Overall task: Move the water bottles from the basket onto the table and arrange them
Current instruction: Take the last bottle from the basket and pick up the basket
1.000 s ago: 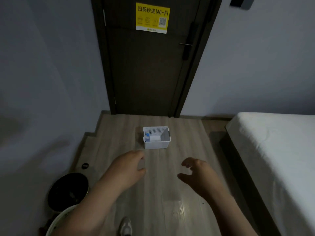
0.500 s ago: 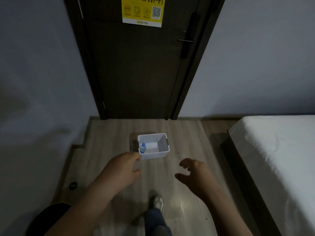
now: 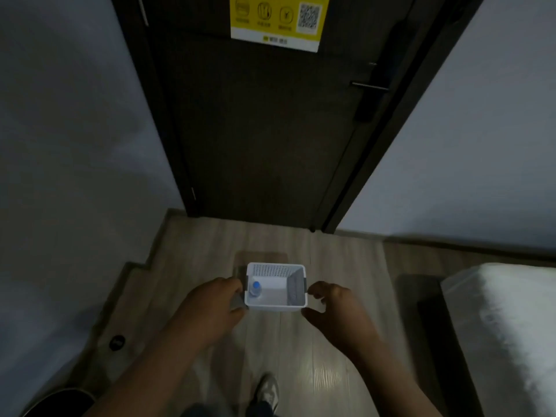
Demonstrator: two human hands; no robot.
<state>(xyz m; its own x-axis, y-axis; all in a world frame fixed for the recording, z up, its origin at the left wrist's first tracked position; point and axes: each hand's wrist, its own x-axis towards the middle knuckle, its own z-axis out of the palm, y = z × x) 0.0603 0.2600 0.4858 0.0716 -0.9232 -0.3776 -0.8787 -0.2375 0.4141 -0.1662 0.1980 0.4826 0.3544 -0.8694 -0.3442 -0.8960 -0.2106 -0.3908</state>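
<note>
A small white perforated basket [image 3: 272, 305] stands on the wooden floor in front of a dark door. One clear water bottle [image 3: 255, 288] with a blue cap stands upright in its left corner. My left hand [image 3: 210, 308] is at the basket's left side, fingers curled by the grey handle. My right hand [image 3: 334, 308] is at the right side, fingers apart, near the right handle. Whether either hand touches the basket is unclear. No table is in view.
A dark door [image 3: 264, 130] with a yellow sign [image 3: 276, 22] is straight ahead. A bed with a white mattress [image 3: 505, 326] fills the right. A dark round bin [image 3: 57, 401] sits at the lower left. My shoe [image 3: 267, 389] shows below.
I have stepped closer to the basket. Both hands have reached forward from well short of it to its two sides. The bin has slid toward the lower left corner.
</note>
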